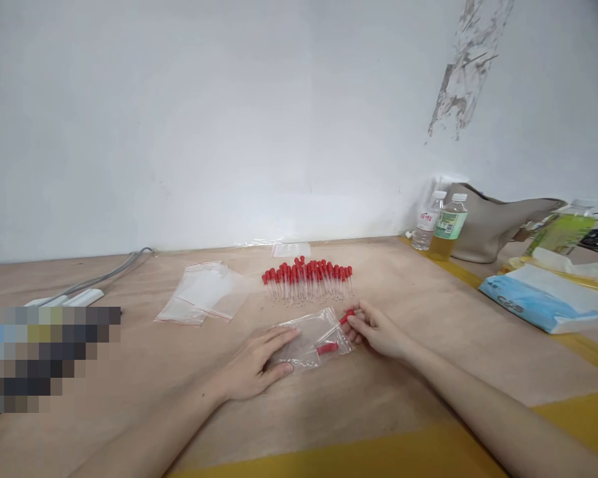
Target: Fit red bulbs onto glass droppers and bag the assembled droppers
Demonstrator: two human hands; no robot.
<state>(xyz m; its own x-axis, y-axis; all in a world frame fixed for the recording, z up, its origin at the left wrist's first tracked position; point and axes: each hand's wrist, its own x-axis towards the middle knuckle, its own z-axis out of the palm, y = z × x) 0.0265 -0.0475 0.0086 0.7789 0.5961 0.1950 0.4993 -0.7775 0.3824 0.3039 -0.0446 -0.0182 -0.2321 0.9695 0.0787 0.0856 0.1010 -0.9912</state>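
A clear zip bag lies flat on the table between my hands, with one red-bulbed dropper inside it. Resting on the bag's left side, my left hand has its fingers stretched out and its thumb apart. My right hand pinches the red bulb of another dropper at the bag's right end. That dropper's clear tube points left over the bag; whether it is inside the bag I cannot tell. Behind the bag, several red-bulbed droppers lie in a spread row.
Flat clear bags lie to the left, and another bag is near the wall. Bottles, a grey-brown container and a blue tissue pack stand or lie at right. A grey cable runs along the left.
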